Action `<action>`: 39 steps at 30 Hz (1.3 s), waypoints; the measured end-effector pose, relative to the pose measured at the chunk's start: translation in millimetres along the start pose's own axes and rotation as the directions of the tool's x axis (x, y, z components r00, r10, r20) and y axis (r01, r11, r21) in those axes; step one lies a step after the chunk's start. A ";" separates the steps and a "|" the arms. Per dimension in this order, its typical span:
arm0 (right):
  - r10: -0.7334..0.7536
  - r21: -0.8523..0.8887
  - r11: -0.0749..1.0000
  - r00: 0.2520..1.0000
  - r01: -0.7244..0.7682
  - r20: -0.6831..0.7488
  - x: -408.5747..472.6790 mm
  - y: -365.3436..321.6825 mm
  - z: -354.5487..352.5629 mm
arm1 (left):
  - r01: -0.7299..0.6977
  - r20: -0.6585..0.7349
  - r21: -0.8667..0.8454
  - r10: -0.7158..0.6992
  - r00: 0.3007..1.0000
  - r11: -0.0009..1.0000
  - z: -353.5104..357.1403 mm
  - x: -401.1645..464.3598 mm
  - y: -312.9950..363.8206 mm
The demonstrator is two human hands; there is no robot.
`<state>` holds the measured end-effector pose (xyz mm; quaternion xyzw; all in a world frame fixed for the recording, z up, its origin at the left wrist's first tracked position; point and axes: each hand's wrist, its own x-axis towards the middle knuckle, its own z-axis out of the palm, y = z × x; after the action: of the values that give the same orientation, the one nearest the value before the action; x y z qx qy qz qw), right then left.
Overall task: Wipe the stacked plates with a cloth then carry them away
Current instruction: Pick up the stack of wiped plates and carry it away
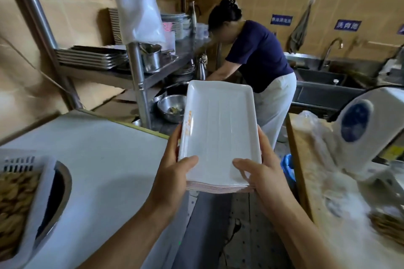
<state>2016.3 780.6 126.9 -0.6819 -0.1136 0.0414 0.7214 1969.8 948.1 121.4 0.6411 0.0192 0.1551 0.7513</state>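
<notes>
I had the stack of white rectangular plastic plates (218, 135) up off every surface, carried in the aisle between the white counter (105, 159) on my left and the wooden worktop (306, 159) on my right. My left hand (175, 179) gripped the near-left corner, thumb lying over the top plate's rim and the fingers curled along the left edge and under. My right hand (260, 177) mirrored it at the near-right corner, thumb on top and fingers wrapped down the right side. So both hands were clamped on the stack, neither spread loose.

What mattered for carrying it on was how the stack lay from that grip. Its long axis ran straight away from me, and both hands sat at the near short end, so most of the stack reached out past my fingers toward the person in the dark blue top (258, 54) bending at the steel shelving (135, 76) ahead. I judged the far end would want to dip, and that it was the part most likely to clip something in that narrow passage. Neither hand was nearer; the hold was even.

No cloth showed in either hand, so I took the wiping as finished and the carrying as under way. Orange specks (188, 122) marked the top plate's left rim; whether decoration or residue I could not tell.
</notes>
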 end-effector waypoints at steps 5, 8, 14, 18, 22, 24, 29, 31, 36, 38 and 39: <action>-0.003 -0.039 0.999 0.999 0.005 0.048 71.1 9.8 -11.5 | -0.006 -0.021 0.009 0.006 1.000 1.000 9.1 63.7 -15.5; -0.016 -0.058 0.998 0.998 0.020 0.061 113.2 14.9 -13.5 | -0.002 -0.036 0.000 0.002 0.999 1.000 11.6 103.2 -26.8; -0.015 -0.034 0.999 0.998 0.017 0.064 194.1 25.3 -7.1 | -0.032 -0.048 -0.013 0.031 0.998 0.999 5.8 187.1 -44.8; -0.014 -0.027 1.000 0.995 0.016 0.098 246.9 22.8 3.1 | -0.023 -0.044 -0.018 0.022 0.999 1.000 -0.9 239.1 -45.6; -0.008 0.031 1.000 0.993 0.005 0.121 293.1 24.1 11.6 | -0.022 -0.068 -0.009 0.021 0.997 1.000 -4.7 284.2 -45.8; -0.013 0.045 0.999 0.991 0.007 0.134 313.5 24.7 14.0 | -0.016 -0.085 -0.006 0.016 0.996 1.000 -5.5 303.6 -46.8; -0.031 0.055 0.998 0.983 0.022 0.180 376.8 32.1 13.8 | -0.021 -0.142 0.001 0.021 0.990 1.000 -1.6 355.4 -55.4; -0.029 0.050 0.999 0.975 0.019 0.218 406.4 36.4 11.1 | -0.023 -0.181 0.011 0.025 0.983 1.000 3.4 380.0 -60.3; -0.044 0.060 0.998 0.941 0.025 0.334 489.2 43.7 -2.9 | -0.038 -0.300 0.029 0.045 0.953 0.999 24.3 443.6 -72.2; -0.059 0.096 0.995 0.906 0.020 0.420 522.3 44.7 -12.3 | -0.054 -0.345 0.038 0.063 0.937 0.998 37.3 470.1 -76.6; -0.061 0.109 0.994 0.892 0.013 0.449 537.8 45.4 -17.8 | -0.059 -0.364 0.036 0.068 0.929 0.998 43.9 482.8 -78.8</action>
<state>2546.7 881.7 138.7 -0.6133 -0.2884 0.1906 0.7102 2455.5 1020.3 135.0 0.6106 0.1393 0.2955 0.7214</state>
